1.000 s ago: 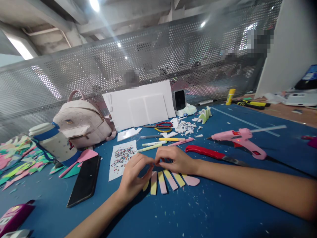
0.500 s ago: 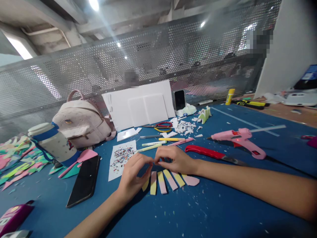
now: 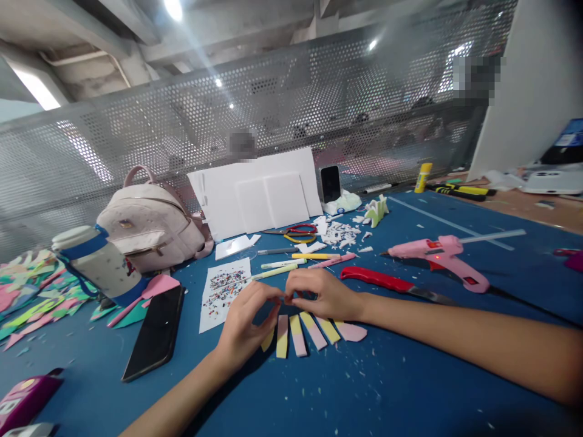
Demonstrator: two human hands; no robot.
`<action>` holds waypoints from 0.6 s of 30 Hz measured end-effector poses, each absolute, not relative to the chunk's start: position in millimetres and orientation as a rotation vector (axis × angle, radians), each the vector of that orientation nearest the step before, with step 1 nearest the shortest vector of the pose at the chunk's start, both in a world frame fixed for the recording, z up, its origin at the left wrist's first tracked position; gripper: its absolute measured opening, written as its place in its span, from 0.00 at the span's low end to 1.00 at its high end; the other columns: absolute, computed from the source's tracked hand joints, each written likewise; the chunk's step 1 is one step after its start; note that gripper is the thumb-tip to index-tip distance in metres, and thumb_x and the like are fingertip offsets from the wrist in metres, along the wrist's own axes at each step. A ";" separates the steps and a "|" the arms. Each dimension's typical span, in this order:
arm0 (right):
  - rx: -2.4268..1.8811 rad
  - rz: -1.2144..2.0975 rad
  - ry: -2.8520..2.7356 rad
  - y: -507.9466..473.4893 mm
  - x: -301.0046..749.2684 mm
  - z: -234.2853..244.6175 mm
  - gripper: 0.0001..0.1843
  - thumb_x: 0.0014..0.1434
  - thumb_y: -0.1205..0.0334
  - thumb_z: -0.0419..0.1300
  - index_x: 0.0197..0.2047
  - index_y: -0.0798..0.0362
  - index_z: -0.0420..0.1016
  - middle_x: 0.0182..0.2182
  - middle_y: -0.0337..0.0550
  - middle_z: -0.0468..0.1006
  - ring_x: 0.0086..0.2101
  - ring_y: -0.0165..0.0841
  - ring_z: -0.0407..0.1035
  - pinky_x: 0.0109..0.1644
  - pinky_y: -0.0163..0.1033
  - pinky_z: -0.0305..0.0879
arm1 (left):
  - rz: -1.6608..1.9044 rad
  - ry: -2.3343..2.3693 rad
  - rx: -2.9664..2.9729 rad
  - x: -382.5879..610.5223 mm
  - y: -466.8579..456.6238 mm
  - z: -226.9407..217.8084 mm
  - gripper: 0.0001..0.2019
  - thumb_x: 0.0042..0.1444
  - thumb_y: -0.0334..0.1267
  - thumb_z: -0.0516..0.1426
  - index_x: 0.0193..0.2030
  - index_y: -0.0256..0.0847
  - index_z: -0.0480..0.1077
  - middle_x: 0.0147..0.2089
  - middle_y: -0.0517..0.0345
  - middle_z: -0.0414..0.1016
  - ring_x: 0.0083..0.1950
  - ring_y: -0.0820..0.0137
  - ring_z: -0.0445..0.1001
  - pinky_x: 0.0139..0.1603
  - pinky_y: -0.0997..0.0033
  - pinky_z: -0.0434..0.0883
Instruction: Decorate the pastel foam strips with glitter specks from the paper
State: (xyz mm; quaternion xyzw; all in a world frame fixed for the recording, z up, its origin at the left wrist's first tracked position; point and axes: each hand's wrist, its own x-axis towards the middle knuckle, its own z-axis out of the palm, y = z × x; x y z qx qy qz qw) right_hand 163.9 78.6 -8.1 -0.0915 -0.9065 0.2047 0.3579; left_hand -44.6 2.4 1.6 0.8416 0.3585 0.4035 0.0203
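My left hand [image 3: 249,321] and my right hand [image 3: 324,294] meet at the fingertips above the blue table. Thumb and fingers of each are pinched together, and whatever they may hold is too small or hidden to make out. Just below them lies a fan of pink and yellow foam strips [image 3: 298,335], several side by side, partly covered by the hands. Left of my left hand is a white paper [image 3: 212,309] strewn with tiny coloured bits. A red-handled knife [image 3: 378,277] rests beyond my right forearm.
A pink glue gun [image 3: 437,255] with a cord lies at the right. Pens [image 3: 285,263], scissors [image 3: 300,232] and white scraps [image 3: 339,233] lie behind the hands. A black phone [image 3: 155,334], a bottle [image 3: 98,261], a backpack [image 3: 150,224] and foam offcuts [image 3: 34,291] occupy the left.
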 end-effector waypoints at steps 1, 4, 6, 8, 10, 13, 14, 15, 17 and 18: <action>-0.238 0.531 -2.339 78.7 164.0 -8.3 0.03 0.64 0.68 0.58 0.37 0.53 0.73 0.34 0.42 0.75 0.36 0.32 0.69 0.40 0.36 0.64 | 1.251 1.116 2.600 -45.0 2.3 1.8 0.10 0.61 0.24 0.54 0.45 0.41 0.70 0.37 0.55 0.75 0.39 0.68 0.72 0.40 0.69 0.69; -0.245 0.542 -2.336 79.1 164.1 -9.0 0.03 0.64 0.68 0.58 0.37 0.52 0.72 0.34 0.42 0.75 0.36 0.32 0.68 0.40 0.37 0.64 | 1.269 1.121 2.581 -46.1 2.4 2.4 0.10 0.61 0.24 0.54 0.45 0.40 0.70 0.38 0.54 0.74 0.39 0.68 0.73 0.40 0.70 0.70; -0.253 0.545 -2.331 79.1 164.1 -9.2 0.03 0.64 0.68 0.58 0.37 0.52 0.72 0.34 0.42 0.75 0.36 0.32 0.68 0.40 0.37 0.64 | 1.284 1.114 2.577 -47.0 3.3 2.3 0.10 0.61 0.24 0.54 0.45 0.40 0.70 0.38 0.54 0.75 0.39 0.68 0.73 0.40 0.70 0.70; -0.260 0.546 -2.331 78.8 164.1 -8.8 0.03 0.64 0.68 0.58 0.37 0.53 0.72 0.34 0.42 0.75 0.36 0.32 0.68 0.41 0.37 0.64 | 1.281 1.113 2.577 -48.1 4.5 2.0 0.10 0.61 0.24 0.54 0.45 0.41 0.70 0.38 0.54 0.75 0.39 0.68 0.73 0.40 0.69 0.70; -0.263 0.542 -2.333 78.4 164.1 -8.0 0.03 0.65 0.68 0.58 0.37 0.53 0.72 0.34 0.42 0.75 0.36 0.32 0.68 0.40 0.37 0.64 | 1.251 1.123 2.587 -49.4 5.6 1.7 0.10 0.61 0.25 0.54 0.45 0.41 0.70 0.37 0.54 0.75 0.38 0.68 0.73 0.39 0.69 0.71; -0.269 0.534 -2.340 78.0 164.1 -6.9 0.03 0.65 0.67 0.58 0.38 0.53 0.72 0.34 0.42 0.75 0.36 0.32 0.68 0.40 0.37 0.64 | 1.213 1.138 2.618 -52.3 6.7 2.2 0.10 0.61 0.25 0.54 0.46 0.41 0.70 0.36 0.55 0.75 0.38 0.68 0.74 0.39 0.69 0.71; -0.271 0.533 -2.343 77.8 164.1 -6.7 0.03 0.65 0.67 0.58 0.37 0.53 0.72 0.34 0.42 0.75 0.36 0.32 0.68 0.40 0.37 0.64 | 1.209 1.141 2.623 -53.8 7.3 2.5 0.11 0.61 0.25 0.54 0.47 0.42 0.70 0.36 0.55 0.75 0.37 0.68 0.74 0.39 0.68 0.71; -0.273 0.533 -2.345 77.7 164.1 -6.6 0.04 0.65 0.67 0.58 0.37 0.53 0.72 0.34 0.42 0.75 0.36 0.32 0.68 0.41 0.37 0.65 | 1.212 1.142 2.623 -55.7 8.2 2.9 0.11 0.61 0.25 0.54 0.47 0.42 0.70 0.36 0.55 0.76 0.37 0.68 0.74 0.40 0.68 0.71; -0.278 0.535 -2.344 77.5 164.3 -6.6 0.04 0.65 0.67 0.58 0.37 0.53 0.73 0.35 0.42 0.76 0.37 0.32 0.68 0.41 0.37 0.65 | 1.220 1.158 2.597 -61.6 11.4 3.9 0.12 0.60 0.25 0.54 0.49 0.42 0.70 0.36 0.55 0.76 0.37 0.68 0.75 0.41 0.68 0.72; -0.279 0.537 -2.342 77.3 164.4 -6.6 0.04 0.65 0.68 0.58 0.37 0.53 0.73 0.35 0.42 0.76 0.37 0.32 0.68 0.41 0.38 0.65 | 1.224 1.172 2.576 -65.9 13.8 4.4 0.13 0.60 0.25 0.54 0.49 0.42 0.70 0.36 0.56 0.77 0.37 0.69 0.75 0.41 0.69 0.72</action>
